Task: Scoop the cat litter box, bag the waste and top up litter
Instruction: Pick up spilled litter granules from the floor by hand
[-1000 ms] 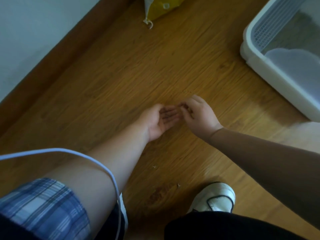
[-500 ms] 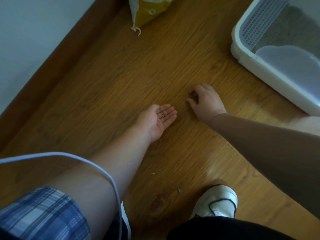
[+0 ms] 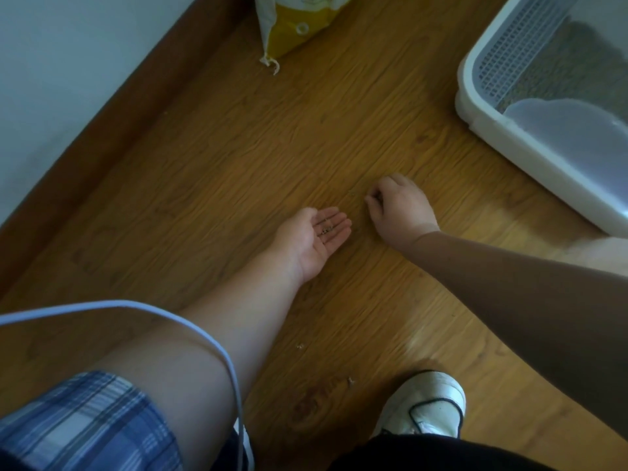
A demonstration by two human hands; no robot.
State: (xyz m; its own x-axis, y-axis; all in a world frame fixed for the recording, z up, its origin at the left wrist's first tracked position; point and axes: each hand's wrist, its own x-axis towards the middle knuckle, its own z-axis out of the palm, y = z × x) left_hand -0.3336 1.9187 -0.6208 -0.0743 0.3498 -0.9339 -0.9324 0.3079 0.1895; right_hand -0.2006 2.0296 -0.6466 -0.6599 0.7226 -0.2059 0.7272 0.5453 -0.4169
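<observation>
Yellow bag (image 3: 295, 27) print, seemingly illegible

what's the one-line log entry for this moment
step: picking litter grains off floor | left hand: palm up, carrying grains | right hand: curled at floor, contents unseen

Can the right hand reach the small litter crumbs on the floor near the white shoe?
Probably yes. The litter crumbs lie uncovered on the floor near the white shoe, and the right hand, further ahead, would only need to draw back along open floor.

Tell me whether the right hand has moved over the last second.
Yes. The right hand has drawn away from the left hand, toward the white plastic litter box.
</observation>
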